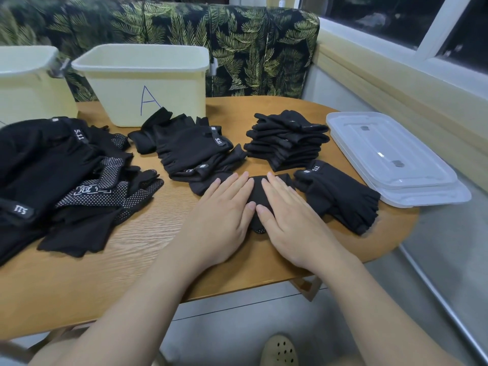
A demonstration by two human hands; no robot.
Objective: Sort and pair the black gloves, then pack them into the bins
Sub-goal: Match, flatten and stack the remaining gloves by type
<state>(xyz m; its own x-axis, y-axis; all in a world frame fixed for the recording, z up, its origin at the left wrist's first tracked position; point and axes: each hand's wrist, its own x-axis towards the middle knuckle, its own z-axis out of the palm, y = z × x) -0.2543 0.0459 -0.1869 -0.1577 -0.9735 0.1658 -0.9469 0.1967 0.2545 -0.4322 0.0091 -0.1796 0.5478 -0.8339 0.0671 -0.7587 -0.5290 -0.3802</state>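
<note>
both hands, left hand [221, 215] and right hand [293, 220], press a black glove [260, 199] flat on the table [148, 241] with fingers straight, while a neat stack [286, 140] waits, the loose pile [60, 178] remains unsorted, and bin a [142, 83] looks unpacked.

Head view, downward over table [111, 262]

**A home nook used for piecework**

The place looked like a room in a home. A bench seat upholstered in leaf-print fabric [184, 30] ran behind a rounded wooden worktop [126, 260] set beside a white-framed window [433, 30]. Pale household bins [148, 83], one marked "A", and clear plastic lids [390, 159] stood on it.
</note>
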